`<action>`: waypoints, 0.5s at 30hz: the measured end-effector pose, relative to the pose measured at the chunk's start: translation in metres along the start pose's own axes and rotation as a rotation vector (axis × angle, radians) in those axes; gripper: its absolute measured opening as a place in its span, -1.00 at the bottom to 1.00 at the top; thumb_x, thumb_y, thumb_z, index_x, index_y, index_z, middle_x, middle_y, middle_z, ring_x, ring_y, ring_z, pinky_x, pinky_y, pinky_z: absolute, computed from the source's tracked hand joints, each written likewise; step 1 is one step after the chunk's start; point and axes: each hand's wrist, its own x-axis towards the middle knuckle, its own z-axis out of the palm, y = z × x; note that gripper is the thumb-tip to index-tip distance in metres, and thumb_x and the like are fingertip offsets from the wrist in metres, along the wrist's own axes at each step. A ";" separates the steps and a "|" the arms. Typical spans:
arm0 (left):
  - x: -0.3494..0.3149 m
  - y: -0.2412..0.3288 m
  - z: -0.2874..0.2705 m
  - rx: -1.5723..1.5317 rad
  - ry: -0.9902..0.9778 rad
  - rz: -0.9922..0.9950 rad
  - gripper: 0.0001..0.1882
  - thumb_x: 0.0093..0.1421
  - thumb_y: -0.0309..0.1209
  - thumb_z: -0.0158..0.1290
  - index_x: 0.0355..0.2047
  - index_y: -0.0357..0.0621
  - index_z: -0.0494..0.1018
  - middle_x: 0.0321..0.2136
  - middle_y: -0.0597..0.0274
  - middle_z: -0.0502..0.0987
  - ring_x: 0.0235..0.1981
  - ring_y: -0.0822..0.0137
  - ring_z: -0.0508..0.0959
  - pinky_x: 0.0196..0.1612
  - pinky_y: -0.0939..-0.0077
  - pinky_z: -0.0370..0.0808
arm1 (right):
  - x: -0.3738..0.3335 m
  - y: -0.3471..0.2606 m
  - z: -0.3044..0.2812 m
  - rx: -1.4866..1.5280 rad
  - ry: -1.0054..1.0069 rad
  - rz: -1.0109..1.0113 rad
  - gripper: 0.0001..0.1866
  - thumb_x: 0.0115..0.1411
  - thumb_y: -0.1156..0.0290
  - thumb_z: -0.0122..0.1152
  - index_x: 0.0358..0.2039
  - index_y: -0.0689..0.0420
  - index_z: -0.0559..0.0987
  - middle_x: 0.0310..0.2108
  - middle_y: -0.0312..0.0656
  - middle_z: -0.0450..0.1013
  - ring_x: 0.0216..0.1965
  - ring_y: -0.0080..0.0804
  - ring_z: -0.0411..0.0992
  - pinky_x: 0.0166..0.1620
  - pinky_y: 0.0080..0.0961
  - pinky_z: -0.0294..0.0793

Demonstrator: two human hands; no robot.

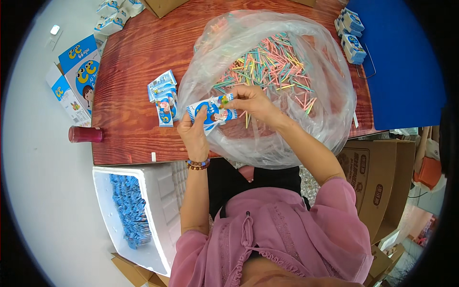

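Between my hands, over the near left rim of a clear plastic bag [330, 91], is a blue and white candy packet [218, 116]. My left hand [193, 138] grips its left part, thumb on the printed face. At the packet's right end, the fingers of my right hand [252, 103] are pinched on the upper corner. Part of a second packet may lie beneath; I cannot tell. The open bag holds a heap of thin pink, yellow and green-blue sticks [275, 60]. Several similar packets [165, 98] lie on the table just left of the bag.
The red-brown wooden table [129, 62] carries stacked packet bundles [352, 38] at the far right. A pink-red jar [86, 134] and a printed carton [81, 76] are at the left edge. Below stands a white foam box [165, 201] of blue packets; a brown carton [368, 182] is at right.
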 end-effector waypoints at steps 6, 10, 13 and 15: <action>-0.009 -0.018 0.012 -0.136 0.068 -0.035 -0.91 0.20 -0.52 0.13 -0.29 -0.26 0.55 -0.39 0.37 0.56 -0.42 0.63 0.47 -0.37 0.68 0.39 | -0.010 0.002 -0.007 -0.114 0.079 -0.092 -0.87 0.19 0.41 0.24 -0.44 0.19 0.61 -0.61 -0.43 0.37 -0.55 -0.76 0.27 -0.50 -0.69 0.26; -0.016 -0.011 0.026 -0.290 0.130 -0.095 -0.88 0.22 -0.49 0.11 -0.24 -0.23 0.53 -0.34 0.33 0.58 -0.38 0.56 0.53 -0.35 0.65 0.45 | -0.015 0.000 -0.014 -0.193 0.068 -0.123 -0.86 0.23 0.43 0.17 -0.44 0.20 0.57 -0.58 -0.46 0.34 -0.52 -0.75 0.23 -0.46 -0.71 0.21; -0.017 -0.011 0.020 -0.359 0.112 -0.191 -0.88 0.25 -0.46 0.09 -0.22 -0.19 0.53 -0.31 0.32 0.58 -0.34 0.51 0.57 -0.37 0.61 0.49 | -0.021 -0.011 -0.023 0.035 0.105 -0.156 -0.91 0.19 0.45 0.18 -0.38 0.21 0.57 -0.44 -0.37 0.41 -0.40 -0.65 0.33 -0.33 -0.65 0.32; -0.017 -0.011 0.024 -0.363 0.115 -0.197 -0.89 0.26 -0.45 0.08 -0.22 -0.17 0.53 -0.31 0.33 0.59 -0.35 0.50 0.57 -0.40 0.60 0.49 | -0.025 -0.013 -0.029 -0.270 0.052 -0.491 -0.82 0.11 0.42 0.26 -0.26 0.19 0.58 -0.18 -0.22 0.45 -0.11 -0.42 0.39 -0.03 -0.45 0.35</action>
